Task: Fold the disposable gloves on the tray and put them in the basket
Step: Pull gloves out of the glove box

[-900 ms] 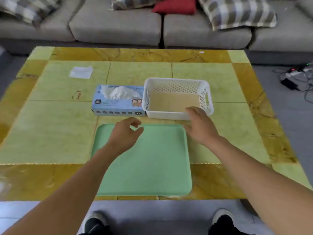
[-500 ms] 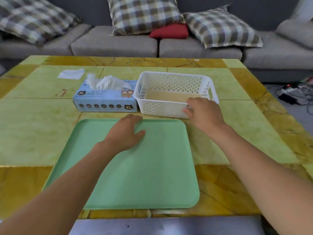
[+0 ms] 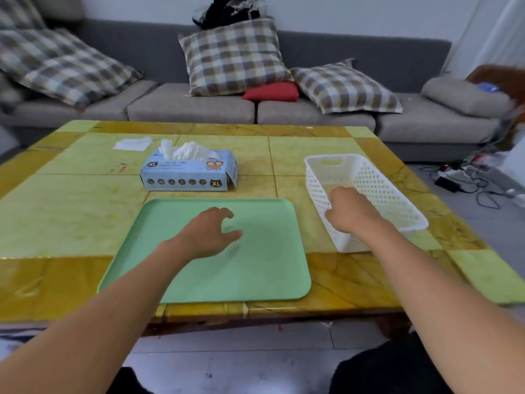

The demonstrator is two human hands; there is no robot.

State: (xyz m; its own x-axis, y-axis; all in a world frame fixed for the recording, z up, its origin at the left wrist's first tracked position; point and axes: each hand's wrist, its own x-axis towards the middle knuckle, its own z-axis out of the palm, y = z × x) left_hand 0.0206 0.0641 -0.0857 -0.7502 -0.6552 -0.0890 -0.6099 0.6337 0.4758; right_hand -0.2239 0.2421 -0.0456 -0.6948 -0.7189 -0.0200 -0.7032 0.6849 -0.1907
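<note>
Both hands differ: right hand point(image 3: 348, 213) fingers grasp basket point(image 3: 380, 191) wall, left hand point(image 3: 206, 236) released.

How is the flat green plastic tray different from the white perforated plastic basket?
The green plastic tray is flat, solid and shallow-rimmed; the white perforated basket is deep with holed walls. The left hand hovers over the tray; the right hand grips the basket's rim. Both hold no gloves.

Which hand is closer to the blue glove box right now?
Left. The left hand hovers over the tray, just in front of the glove box; the right hand grips the basket, farther right.
</note>
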